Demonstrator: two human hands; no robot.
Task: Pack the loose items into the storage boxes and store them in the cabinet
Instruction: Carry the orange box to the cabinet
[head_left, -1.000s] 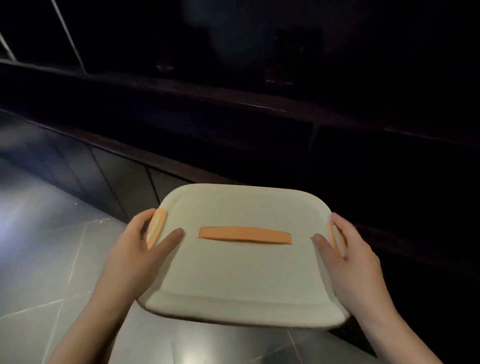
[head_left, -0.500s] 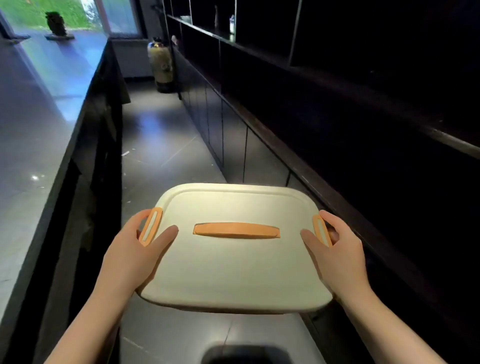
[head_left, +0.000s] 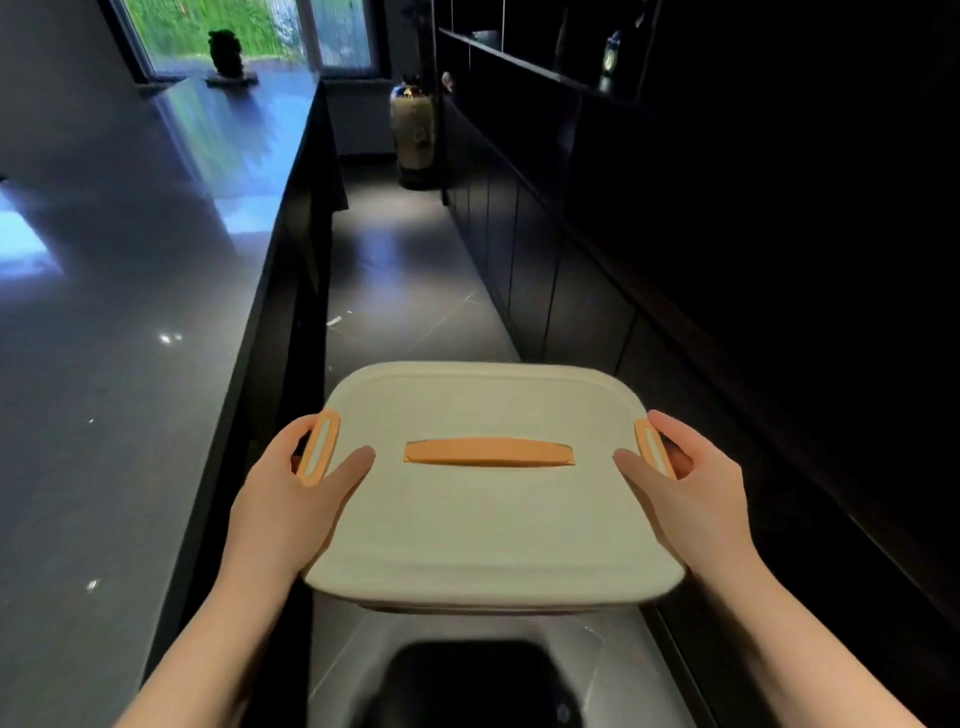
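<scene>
I carry a cream storage box (head_left: 488, 519) with a closed lid, an orange top handle (head_left: 489, 452) and orange side clips. My left hand (head_left: 291, 499) grips its left side at the clip, thumb lying on the lid. My right hand (head_left: 680, 488) grips the right side the same way, thumb on the lid and fingers round the edge. The box is held level in front of me above the floor. Its contents are hidden under the lid. The dark cabinet (head_left: 597, 249) runs along my right.
A long dark glossy counter (head_left: 130, 312) stretches along my left. A narrow tiled aisle (head_left: 405, 291) leads ahead to a large vase (head_left: 415, 135) by the far wall. Open shelves with small objects sit above the cabinet doors. A window shows at the far end.
The view has swung left from facing the cabinet to looking down the aisle. Both hands keep the same hold on the box.
</scene>
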